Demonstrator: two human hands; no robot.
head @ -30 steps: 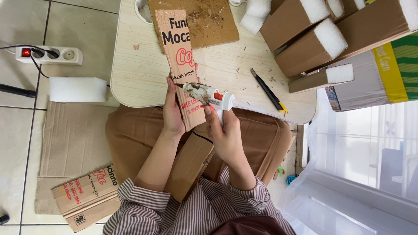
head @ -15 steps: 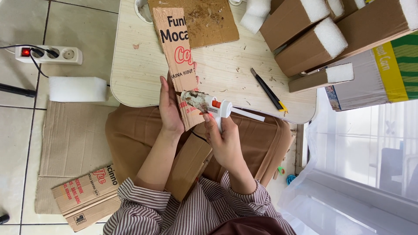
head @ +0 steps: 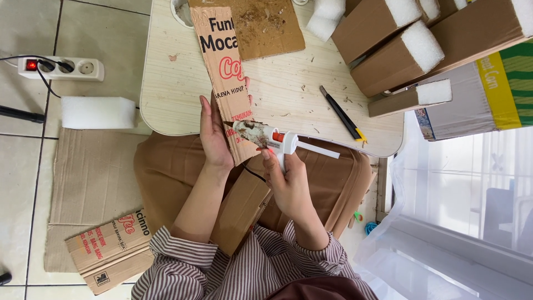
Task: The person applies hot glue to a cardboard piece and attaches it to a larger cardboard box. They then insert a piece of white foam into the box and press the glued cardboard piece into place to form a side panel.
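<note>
**Hot nozzle close to your fingers**

Your left hand (head: pixel 214 136) pinches the cardboard strip (head: pixel 229 78) over the table edge (head: pixel 166 119); your right hand (head: pixel 286 180) grips the glue gun (head: pixel 272 139). A slip could burn that thumb

Left hand (head: pixel 215 139) grips long printed cardboard strip (head: pixel 226 78) along left edge, strip lying over edge of pale wooden table (head: pixel 166 83). Right hand (head: pixel 288 180) wrapped around white hot glue gun (head: pixel 275 141), nozzle touching strip's lower part, glue stick protruding at rear. Black-yellow utility knife (head: pixel 341 114) on table, right of gun. Foam-filled cardboard boxes (head: pixel 397 53) upper right. White power strip (head: pixel 58 68), foam block (head: pixel 97 112) on floor, left.
</note>
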